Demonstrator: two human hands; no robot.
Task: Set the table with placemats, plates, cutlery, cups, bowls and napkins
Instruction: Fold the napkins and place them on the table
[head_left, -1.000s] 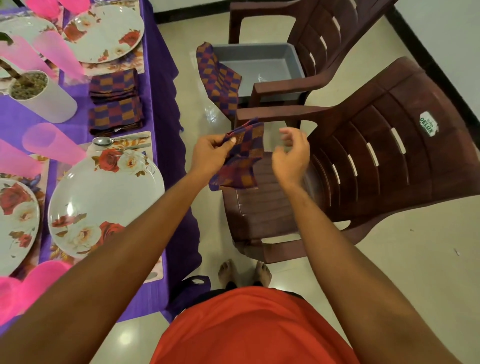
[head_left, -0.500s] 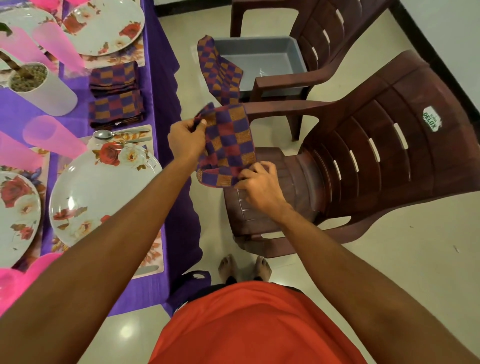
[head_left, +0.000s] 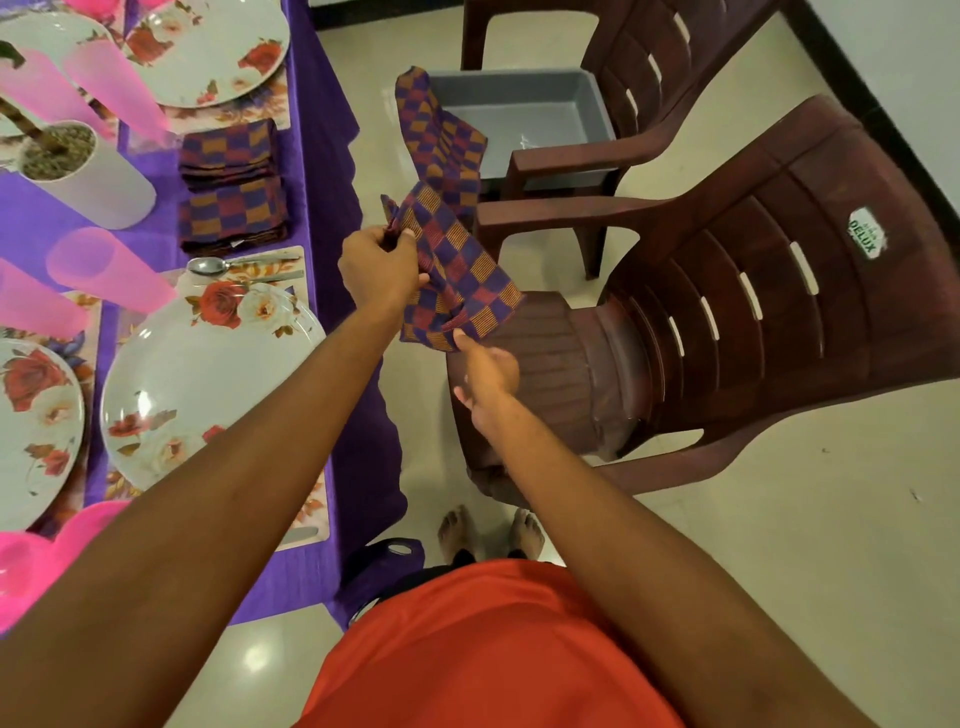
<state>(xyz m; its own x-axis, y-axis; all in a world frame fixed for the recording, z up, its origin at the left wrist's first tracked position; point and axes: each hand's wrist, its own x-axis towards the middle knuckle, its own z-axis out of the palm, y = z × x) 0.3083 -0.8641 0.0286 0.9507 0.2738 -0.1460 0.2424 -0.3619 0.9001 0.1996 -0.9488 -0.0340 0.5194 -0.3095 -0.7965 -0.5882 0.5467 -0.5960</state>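
My left hand (head_left: 379, 270) grips the upper corner of a purple, red and orange checked napkin (head_left: 462, 280), which hangs half folded between the table and the near chair. My right hand (head_left: 485, 374) is just below it, with relaxed fingers touching its lower edge. Two folded napkins of the same cloth (head_left: 234, 150) (head_left: 234, 218) lie side by side on the purple tablecloth (head_left: 322, 156). Another napkin (head_left: 441, 135) hangs over the rim of a grey tub (head_left: 519, 109). A floral plate (head_left: 208, 379) sits on a placemat (head_left: 306, 519), with a spoon (head_left: 208, 266) above it.
Two brown plastic chairs stand right of the table: the near one (head_left: 779, 312) under my right hand, the far one (head_left: 649, 78) holding the grey tub. More floral plates (head_left: 208, 52) (head_left: 36, 415), pink cups (head_left: 104, 270) and a white plant pot (head_left: 88, 171) crowd the table.
My left hand has carried the napkin left towards the table. My right hand took hold of its lower edge half a second ago and now only touches it with loosened fingers.
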